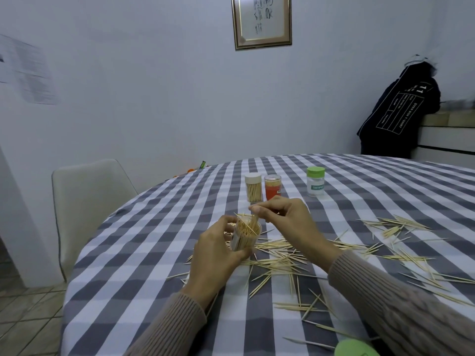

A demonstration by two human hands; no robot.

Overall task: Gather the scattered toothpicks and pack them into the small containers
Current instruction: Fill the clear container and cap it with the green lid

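Checked grey-and-white cloth covers the round surface (159,253) I sit at, under a pale wall with a framed print (261,20).

My left hand (218,255) wraps a clear tub (245,236), tilting its open mouth toward my right hand so sticks can slide in. It looks nearly full, with pale tips crowding the rim. My right hand (285,217) pinches a few toothpicks (253,222) between thumb and forefinger, their lower ends already inside the mouth; holding them high by one end lets me aim the points down among the rest.

Just under and beyond my hands lies the thickest scatter (280,255), thin pale wooden sticks crossing at every angle. More lie loose to the right of my right hand (401,227) and back toward my right sleeve. A good many remain, so I judge the job is perhaps half done.

Past my fingers stand a white-capped jar (254,187), packed with sticks, and an orange jar (273,187) touching it or nearly so. Further right, apart, a green-capped jar (315,181) looks empty. A green lid (356,348) rests by my right forearm. A chair (90,196) sits left.
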